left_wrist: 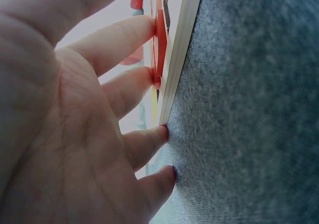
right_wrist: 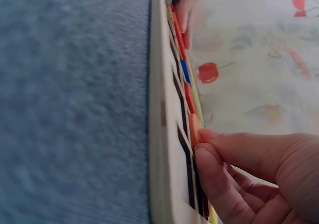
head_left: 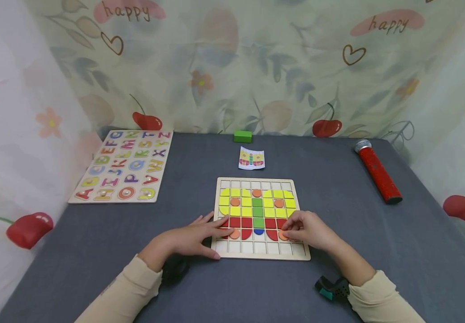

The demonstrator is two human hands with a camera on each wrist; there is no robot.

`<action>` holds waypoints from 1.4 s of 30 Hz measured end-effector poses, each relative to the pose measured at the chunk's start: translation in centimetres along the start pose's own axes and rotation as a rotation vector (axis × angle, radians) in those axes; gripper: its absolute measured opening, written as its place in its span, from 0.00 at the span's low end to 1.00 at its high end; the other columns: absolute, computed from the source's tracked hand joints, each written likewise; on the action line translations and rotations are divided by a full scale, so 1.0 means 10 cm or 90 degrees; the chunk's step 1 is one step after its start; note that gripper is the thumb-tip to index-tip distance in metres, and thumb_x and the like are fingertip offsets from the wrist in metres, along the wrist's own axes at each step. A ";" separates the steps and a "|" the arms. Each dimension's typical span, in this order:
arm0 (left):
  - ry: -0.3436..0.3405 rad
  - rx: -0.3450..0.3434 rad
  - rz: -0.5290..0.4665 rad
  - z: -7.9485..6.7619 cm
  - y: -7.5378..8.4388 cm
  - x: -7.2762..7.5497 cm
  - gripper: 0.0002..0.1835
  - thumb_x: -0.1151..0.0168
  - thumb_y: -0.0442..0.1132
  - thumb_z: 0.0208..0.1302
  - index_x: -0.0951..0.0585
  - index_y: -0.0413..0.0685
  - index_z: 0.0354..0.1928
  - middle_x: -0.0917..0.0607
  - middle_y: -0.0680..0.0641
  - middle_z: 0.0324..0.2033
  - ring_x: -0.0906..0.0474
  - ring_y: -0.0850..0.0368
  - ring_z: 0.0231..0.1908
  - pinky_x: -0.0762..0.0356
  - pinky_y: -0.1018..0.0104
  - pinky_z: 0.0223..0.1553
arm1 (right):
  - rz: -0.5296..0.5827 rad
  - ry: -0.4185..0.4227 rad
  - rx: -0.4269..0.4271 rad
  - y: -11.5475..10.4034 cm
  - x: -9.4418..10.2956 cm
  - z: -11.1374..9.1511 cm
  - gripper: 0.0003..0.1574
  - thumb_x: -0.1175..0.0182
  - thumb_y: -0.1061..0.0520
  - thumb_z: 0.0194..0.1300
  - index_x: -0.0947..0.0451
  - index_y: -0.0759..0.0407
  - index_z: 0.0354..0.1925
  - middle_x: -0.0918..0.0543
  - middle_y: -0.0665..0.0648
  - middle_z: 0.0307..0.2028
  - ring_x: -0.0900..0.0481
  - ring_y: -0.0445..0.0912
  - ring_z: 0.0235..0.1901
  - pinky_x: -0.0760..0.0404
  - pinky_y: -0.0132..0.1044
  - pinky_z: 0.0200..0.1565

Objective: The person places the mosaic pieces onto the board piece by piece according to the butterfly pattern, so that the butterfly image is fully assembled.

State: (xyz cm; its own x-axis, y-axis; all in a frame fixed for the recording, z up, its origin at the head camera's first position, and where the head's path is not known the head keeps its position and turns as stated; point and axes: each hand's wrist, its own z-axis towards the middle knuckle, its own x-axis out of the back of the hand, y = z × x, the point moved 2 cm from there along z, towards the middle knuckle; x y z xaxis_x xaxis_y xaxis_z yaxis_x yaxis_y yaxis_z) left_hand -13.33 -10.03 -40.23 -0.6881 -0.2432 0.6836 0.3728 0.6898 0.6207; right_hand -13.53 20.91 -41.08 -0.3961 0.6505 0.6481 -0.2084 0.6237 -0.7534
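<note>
A wooden grid board (head_left: 264, 253) lies on the table, filled with yellow, green, red, blue and orange pieces in a butterfly-like pattern. My right hand (head_left: 310, 229) is at its lower right, thumb and a finger pinching the edge of an orange disc (right_wrist: 194, 126); the squares under that hand are hidden. At the lower left, my left hand (head_left: 189, 237) lies with fingers spread. Two of its fingertips touch red pieces (left_wrist: 160, 45) and its thumb is by the board's front corner. A blue half-round piece (head_left: 258, 232) sits below the green column.
Behind the board lies a small pattern card (head_left: 251, 158), with a green block (head_left: 242, 136) beyond it. An alphabet board (head_left: 121, 168) is at the left and a red microphone (head_left: 379, 172) at the right. Patterned cloth (head_left: 232, 67) hangs behind the table.
</note>
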 end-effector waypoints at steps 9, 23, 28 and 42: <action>0.002 0.009 0.002 0.00 0.01 0.00 0.37 0.35 0.53 0.55 0.36 0.69 0.67 0.51 0.59 0.73 0.68 0.45 0.73 0.63 0.40 0.69 | -0.032 0.031 -0.013 0.02 0.04 -0.07 0.09 0.34 0.59 0.56 0.18 0.62 0.36 0.20 0.52 0.28 0.26 0.39 0.26 0.24 0.28 0.28; 0.004 -0.010 0.003 -0.01 0.00 0.01 0.37 0.35 0.51 0.56 0.37 0.67 0.68 0.50 0.57 0.73 0.68 0.44 0.73 0.64 0.41 0.69 | 0.027 0.065 -0.133 0.35 0.42 -0.66 0.22 0.33 0.52 0.55 0.20 0.65 0.44 0.19 0.55 0.30 0.25 0.39 0.24 0.23 0.32 0.27; 0.003 -0.006 0.000 -0.01 0.00 0.01 0.37 0.35 0.51 0.56 0.37 0.68 0.67 0.50 0.57 0.73 0.68 0.44 0.73 0.64 0.41 0.69 | 0.041 0.053 -0.180 0.57 0.56 -1.02 0.27 0.32 0.52 0.54 0.23 0.68 0.47 0.23 0.55 0.30 0.31 0.38 0.20 0.29 0.31 0.23; -0.001 0.000 -0.010 0.00 0.01 0.00 0.37 0.34 0.51 0.56 0.37 0.68 0.67 0.52 0.58 0.73 0.69 0.47 0.73 0.66 0.42 0.70 | 0.128 -0.035 -0.141 0.61 0.49 -1.11 0.23 0.35 0.54 0.58 0.30 0.71 0.42 0.23 0.53 0.25 0.28 0.37 0.20 0.24 0.34 0.24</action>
State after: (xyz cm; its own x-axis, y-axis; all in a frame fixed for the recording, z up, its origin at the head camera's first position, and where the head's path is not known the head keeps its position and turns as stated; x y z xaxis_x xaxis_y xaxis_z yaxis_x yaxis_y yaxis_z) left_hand -13.31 -10.00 -40.17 -0.6945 -0.2526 0.6737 0.3625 0.6860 0.6308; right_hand -6.77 32.70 -41.27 -0.4593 0.7496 0.4766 0.0775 0.5683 -0.8192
